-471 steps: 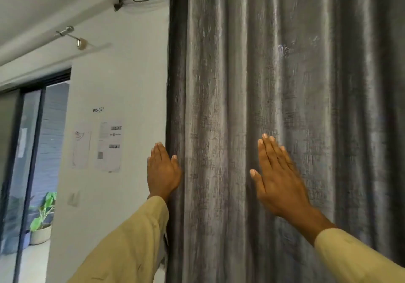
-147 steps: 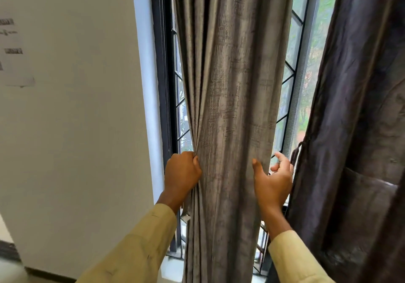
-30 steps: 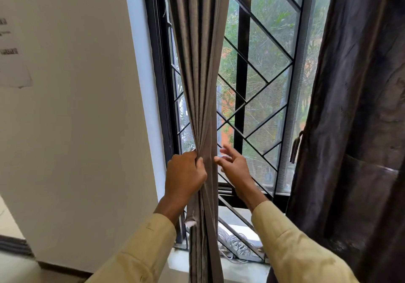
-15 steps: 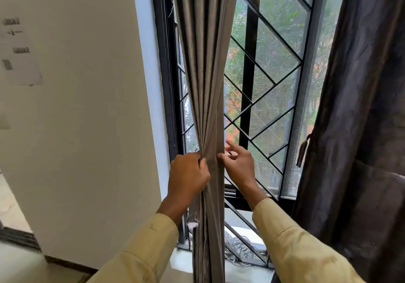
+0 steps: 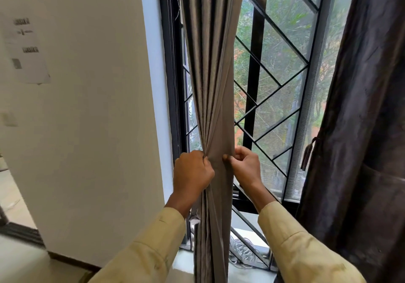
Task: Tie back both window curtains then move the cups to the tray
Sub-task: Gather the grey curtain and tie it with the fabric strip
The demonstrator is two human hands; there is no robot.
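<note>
The grey left curtain (image 5: pixel 210 67) hangs gathered into a narrow bundle in front of the window's left side. My left hand (image 5: pixel 191 172) is closed around the bundle from its left at waist height. My right hand (image 5: pixel 243 166) pinches the bundle's right edge at the same height, thumb pressed on the fabric. The darker right curtain (image 5: pixel 359 129) hangs loose along the right side, with a tie-back cord (image 5: pixel 308 153) dangling at its left edge. No cups and no tray are in view.
Behind the curtains is a window with a black diagonal metal grille (image 5: pixel 274 80) and a mesh screen. A white wall (image 5: pixel 94 107) with a paper notice (image 5: pixel 26 50) is to the left. Coiled cable (image 5: pixel 242 249) lies on the sill below.
The curtain bundle has been squeezed narrower. My right hand has closed from spread fingers into a pinch on the bundle's right edge; my left hand keeps its grip.
</note>
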